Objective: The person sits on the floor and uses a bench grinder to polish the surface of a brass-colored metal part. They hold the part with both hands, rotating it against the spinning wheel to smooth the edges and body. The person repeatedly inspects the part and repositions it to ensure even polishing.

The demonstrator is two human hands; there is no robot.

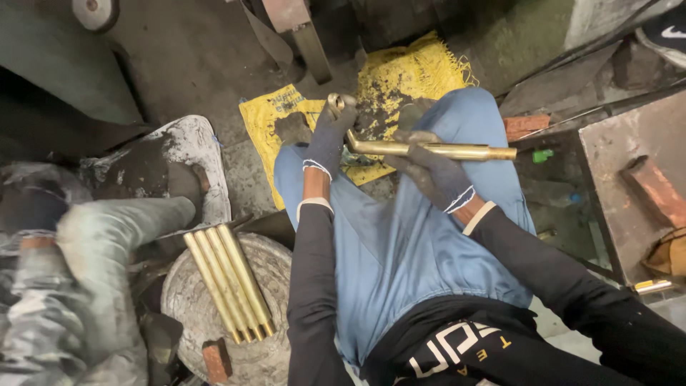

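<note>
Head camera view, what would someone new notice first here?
Most striking is the long brass tube held level across the lap, the gloved right hand wrapped round its middle and the gloved left hand at its bent end. Behind it a dirty yellow sack lies spread on the floor. At lower left, four more brass tubes lie side by side on a round grey block.
</note>
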